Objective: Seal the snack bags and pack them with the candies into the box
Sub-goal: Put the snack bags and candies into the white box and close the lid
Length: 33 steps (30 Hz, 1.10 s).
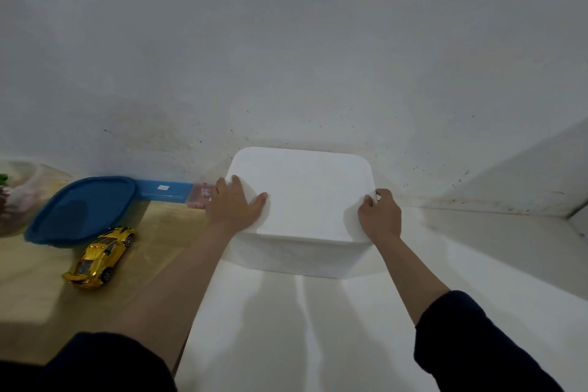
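Starting at the far left, a blue lid lies on the wooden counter with a gold toy car in front of it and a slim blue case behind, against the wall. Next comes the left hand, its grip released, fingers spread flat on the white box near the lid's left edge. That box stands closed on the white counter, directly ahead of both arms, square enough that no long axis stands out. On its right edge the right hand curls its fingertips over the rim, grasping it. Neither hand is nearer (each already touches its own side). No snack bags or candies show, so whether they are inside I cannot tell.
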Motion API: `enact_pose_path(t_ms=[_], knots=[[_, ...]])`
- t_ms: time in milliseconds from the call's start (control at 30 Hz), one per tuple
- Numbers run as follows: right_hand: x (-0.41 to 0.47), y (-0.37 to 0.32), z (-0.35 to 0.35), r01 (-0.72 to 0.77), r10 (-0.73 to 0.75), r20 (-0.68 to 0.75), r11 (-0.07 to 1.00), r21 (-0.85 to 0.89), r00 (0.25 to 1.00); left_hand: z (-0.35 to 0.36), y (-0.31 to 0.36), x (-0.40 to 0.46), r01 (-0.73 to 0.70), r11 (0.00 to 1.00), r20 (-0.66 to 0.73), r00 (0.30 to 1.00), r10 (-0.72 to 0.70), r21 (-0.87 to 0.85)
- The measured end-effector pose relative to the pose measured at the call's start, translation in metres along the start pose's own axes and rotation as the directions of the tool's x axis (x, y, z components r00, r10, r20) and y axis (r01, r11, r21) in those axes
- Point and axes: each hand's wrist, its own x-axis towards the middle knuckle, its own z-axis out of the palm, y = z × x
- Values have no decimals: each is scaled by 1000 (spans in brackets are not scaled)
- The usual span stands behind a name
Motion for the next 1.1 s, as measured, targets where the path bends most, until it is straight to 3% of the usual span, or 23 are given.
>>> enact_pose_path(t_ms=[67, 167, 333, 533, 833, 967, 1100], knots=[[8, 1, 2, -82, 82, 63, 997, -4, 995, -1, 1, 2, 7, 999, 16, 1000, -7, 35], [17, 5, 6, -58, 59, 90, 998, -18, 994, -1, 0, 3, -4, 999, -13, 1000, 4, 52], [10, 5, 6, 3, -1, 33, 997, -71, 999, -4, -3, 1, 4, 996, -10, 1000, -5, -90], [8, -3, 2, 12, -6, 76, 997, -80, 997, -17, 0, -4, 25, 979, -68, 997, -40, -200], [5, -11, -13, -73, 47, 138, 979, 191, 989, -25, 1, 2, 46, 932, -51, 996, -69, -360], [5, -21, -27, -73, 33, 126, 943, 326, 991, -25, 4, 0, 48, 945, -48, 997, -67, -323], [8, -18, -34, -97, 67, 108, 950, 296, 992, -24, 12, 0, 6, 964, -16, 1000, -11, -264]])
